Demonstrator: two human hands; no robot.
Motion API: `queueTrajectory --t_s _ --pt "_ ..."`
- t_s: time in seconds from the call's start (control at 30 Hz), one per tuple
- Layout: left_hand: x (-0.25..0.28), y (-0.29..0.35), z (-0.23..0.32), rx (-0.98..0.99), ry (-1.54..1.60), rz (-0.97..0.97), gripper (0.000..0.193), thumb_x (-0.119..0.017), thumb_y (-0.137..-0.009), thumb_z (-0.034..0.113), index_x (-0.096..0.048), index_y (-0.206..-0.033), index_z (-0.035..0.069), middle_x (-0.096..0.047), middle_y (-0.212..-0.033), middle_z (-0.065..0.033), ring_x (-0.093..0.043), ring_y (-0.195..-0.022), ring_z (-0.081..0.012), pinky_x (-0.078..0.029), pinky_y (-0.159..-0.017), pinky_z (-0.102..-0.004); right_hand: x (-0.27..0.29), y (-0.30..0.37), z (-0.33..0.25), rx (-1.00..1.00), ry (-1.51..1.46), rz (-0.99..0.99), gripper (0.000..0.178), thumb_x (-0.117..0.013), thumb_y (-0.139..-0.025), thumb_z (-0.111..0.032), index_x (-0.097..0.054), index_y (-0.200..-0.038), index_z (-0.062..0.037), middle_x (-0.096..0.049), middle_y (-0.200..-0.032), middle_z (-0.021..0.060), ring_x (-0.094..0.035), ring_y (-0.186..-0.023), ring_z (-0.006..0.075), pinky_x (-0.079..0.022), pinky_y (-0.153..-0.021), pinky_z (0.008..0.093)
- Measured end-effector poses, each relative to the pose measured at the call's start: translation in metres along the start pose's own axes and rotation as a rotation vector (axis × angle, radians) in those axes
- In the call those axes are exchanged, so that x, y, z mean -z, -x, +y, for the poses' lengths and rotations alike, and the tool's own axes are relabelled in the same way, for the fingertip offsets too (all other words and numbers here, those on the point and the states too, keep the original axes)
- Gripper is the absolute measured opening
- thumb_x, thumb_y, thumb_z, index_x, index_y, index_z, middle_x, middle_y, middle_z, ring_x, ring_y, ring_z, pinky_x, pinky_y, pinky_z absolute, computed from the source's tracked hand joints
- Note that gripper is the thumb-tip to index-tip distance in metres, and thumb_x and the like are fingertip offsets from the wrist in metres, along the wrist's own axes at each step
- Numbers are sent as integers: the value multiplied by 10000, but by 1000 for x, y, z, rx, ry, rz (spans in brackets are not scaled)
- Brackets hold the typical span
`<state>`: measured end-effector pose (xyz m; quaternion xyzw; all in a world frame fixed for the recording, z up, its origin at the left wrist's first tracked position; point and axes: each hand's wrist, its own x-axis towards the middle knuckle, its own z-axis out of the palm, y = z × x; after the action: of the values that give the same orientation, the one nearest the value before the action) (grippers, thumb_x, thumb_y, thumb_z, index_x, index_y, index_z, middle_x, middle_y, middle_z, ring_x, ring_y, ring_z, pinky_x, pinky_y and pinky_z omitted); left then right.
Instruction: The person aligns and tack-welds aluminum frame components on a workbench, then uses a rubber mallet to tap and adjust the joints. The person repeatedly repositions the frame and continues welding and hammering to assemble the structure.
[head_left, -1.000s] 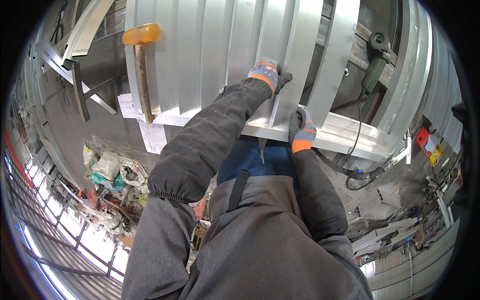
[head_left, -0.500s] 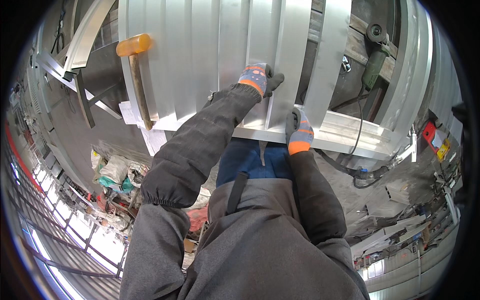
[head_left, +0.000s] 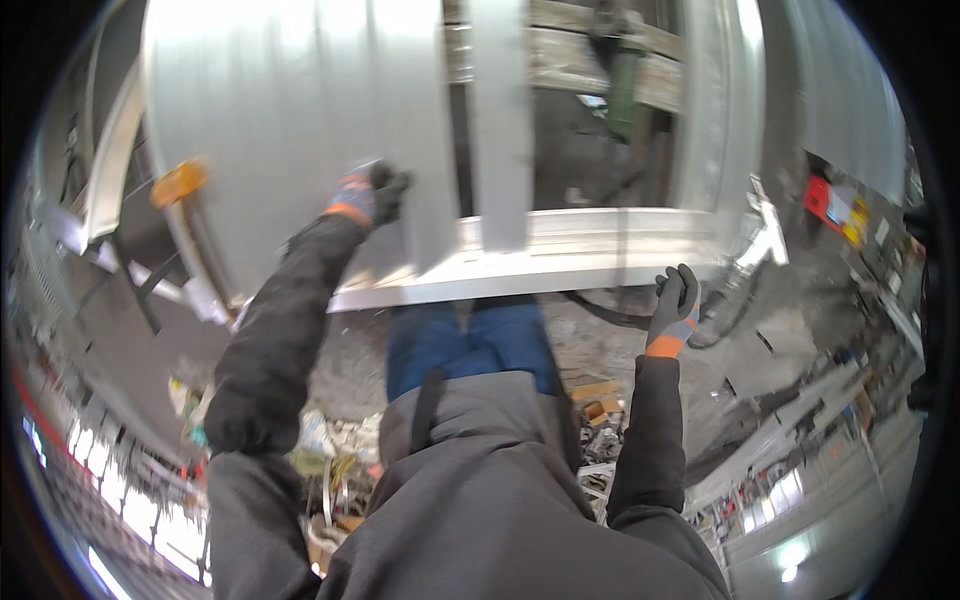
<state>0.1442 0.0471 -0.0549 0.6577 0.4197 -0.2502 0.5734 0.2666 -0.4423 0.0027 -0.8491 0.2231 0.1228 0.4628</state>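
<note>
My left hand (head_left: 372, 193), gloved, presses on the big ribbed metal sheet (head_left: 300, 130) lying on the desk (head_left: 560, 262), its grip curled against the sheet near the lower edge. My right hand (head_left: 674, 305) hangs free below the desk rim, fingers loosely apart, clamped on nothing. An orange-headed mallet (head_left: 180, 184) lies left of the sheet.

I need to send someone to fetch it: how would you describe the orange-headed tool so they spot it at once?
Start at the big ribbed metal sheet the left hand presses on. Just off its left edge sits the mallet. It is blurred, but its orange head is the only bright colour among the grey metal there.
</note>
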Motion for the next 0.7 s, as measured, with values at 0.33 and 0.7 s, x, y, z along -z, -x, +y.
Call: queueTrajectory --t_s 0.33,0.7 --pt "-1 -8 1 23 10 63 311 -702 -951 309 -588 -861 33 -616 -633 -72 -606 -493 -155 -482 -433 -298 183 -201 64 38 364 251 577 -759 -877 -425 -606 -1233 2 -681 -1033 142 -656 -943 243 -518 -832 355" --pt "-2 -9 8 90 -62 72 321 -693 -937 341 -594 -921 36 -648 -681 -75 -637 -529 -168 -515 -481 -305 166 -168 27 13 557 264 802 -781 -761 -532 -626 -1209 115 -708 -1059 219 -668 -973 318 -501 -871 386"
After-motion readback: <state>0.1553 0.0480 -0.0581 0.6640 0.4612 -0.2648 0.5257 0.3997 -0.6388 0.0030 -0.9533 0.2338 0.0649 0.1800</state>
